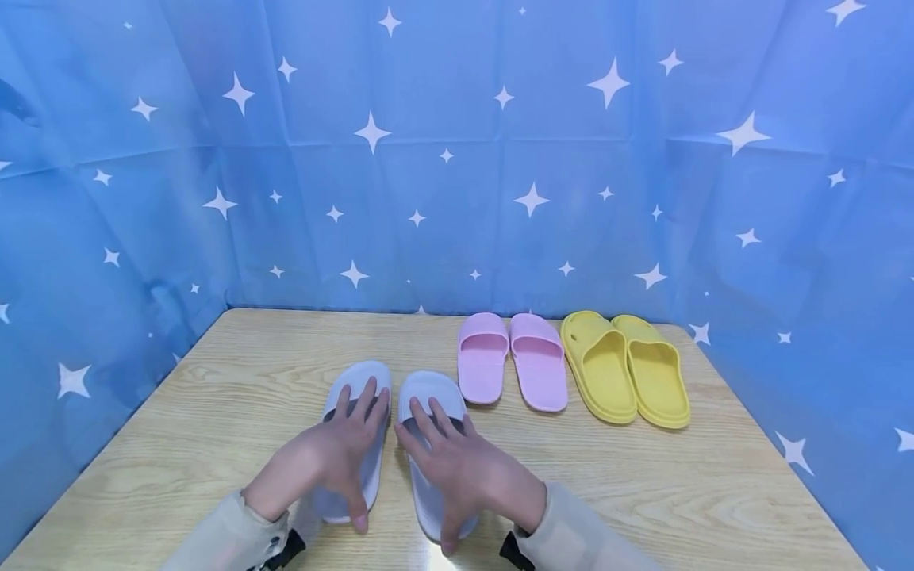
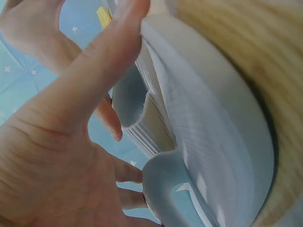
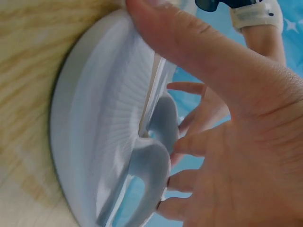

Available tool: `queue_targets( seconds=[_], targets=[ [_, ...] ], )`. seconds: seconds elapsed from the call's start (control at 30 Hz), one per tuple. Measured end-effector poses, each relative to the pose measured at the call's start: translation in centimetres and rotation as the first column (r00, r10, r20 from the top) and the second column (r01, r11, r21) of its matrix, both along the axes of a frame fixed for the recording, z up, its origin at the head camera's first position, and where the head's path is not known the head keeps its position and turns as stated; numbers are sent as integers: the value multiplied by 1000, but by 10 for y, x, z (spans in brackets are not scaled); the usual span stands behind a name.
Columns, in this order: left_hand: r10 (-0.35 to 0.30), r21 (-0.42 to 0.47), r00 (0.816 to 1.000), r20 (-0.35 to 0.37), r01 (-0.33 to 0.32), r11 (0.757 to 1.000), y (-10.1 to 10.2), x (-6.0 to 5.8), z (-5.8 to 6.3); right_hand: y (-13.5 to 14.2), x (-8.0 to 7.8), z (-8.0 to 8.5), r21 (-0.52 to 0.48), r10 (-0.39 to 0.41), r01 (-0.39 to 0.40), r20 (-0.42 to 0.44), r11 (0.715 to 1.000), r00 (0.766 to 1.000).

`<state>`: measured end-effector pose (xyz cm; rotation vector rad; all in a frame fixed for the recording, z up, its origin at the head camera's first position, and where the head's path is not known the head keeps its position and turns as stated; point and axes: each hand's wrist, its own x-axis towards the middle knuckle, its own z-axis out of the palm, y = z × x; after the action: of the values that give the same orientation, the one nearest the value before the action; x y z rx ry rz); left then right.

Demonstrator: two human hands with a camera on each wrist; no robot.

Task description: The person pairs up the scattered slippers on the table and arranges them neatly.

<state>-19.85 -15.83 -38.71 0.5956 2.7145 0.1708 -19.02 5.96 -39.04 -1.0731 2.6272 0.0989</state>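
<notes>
Two light grey slippers lie side by side at the front of the table, toes away from me. Over the left grey slipper [image 1: 360,374] is my left hand [image 1: 328,450], its spread fingers touching the strap and its thumb at the heel edge. My right hand [image 1: 467,469] lies likewise over the right grey slipper [image 1: 431,386], with fingertips on the strap and thumb by the heel. In the left wrist view the heel of a slipper [image 2: 222,127] sits flat on the wood. The right wrist view shows fingertips against the rim of the strap [image 3: 154,165].
A pair of pink slippers [image 1: 482,373] stands at the back, right of the grey pair. Beside it is a yellow pair [image 1: 607,381], near the right rear corner of the wooden table [image 1: 714,492]. A blue curtain with white stars [image 1: 457,174] hangs behind and on both sides.
</notes>
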Motion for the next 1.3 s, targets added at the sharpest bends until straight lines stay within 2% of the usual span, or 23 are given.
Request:
queue_targets(
  seconds=[0.1, 0.37, 0.47, 1.3],
  targets=[
    [18, 17, 1000, 19, -18, 1000, -3, -4, 1, -1, -2, 0, -11, 10, -10, -3, 1000, 1000],
    [31, -24, 999, 16, -30, 999, -5, -17, 0, -4, -13, -4, -19, 36, -38, -66, 999, 997],
    [51, -21, 998, 26, -51, 998, -4, -22, -1, -4, -18, -5, -32, 32, -34, -53, 999, 998],
    [81, -62, 996, 40, -78, 995, 5, -70, -3, -13, -66, -13, -109, -77, 76, -6, 991, 997]
  ],
)
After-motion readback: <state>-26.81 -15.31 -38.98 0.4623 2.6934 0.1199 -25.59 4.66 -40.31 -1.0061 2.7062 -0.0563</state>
